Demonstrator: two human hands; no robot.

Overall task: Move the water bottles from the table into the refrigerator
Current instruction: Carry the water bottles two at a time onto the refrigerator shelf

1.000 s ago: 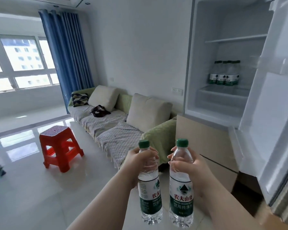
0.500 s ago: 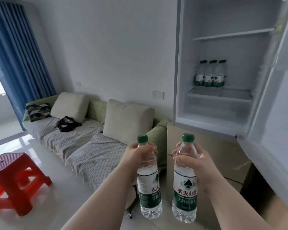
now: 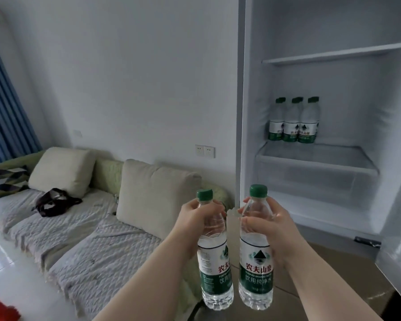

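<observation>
The left hand (image 3: 192,220) has its grip curled round the left bottle (image 3: 214,272), the right hand (image 3: 273,224) round the right bottle (image 3: 256,272), both upright, near, outside the open refrigerator (image 3: 244,112). Gripped high, either may swing and topple the 3 bottles (image 3: 292,122) on its shelf (image 3: 322,156).

Pale wall (image 3: 125,66), grey-covered sofa (image 3: 56,232), blue curtain (image 3: 7,112), glossy floor (image 3: 5,272)
</observation>
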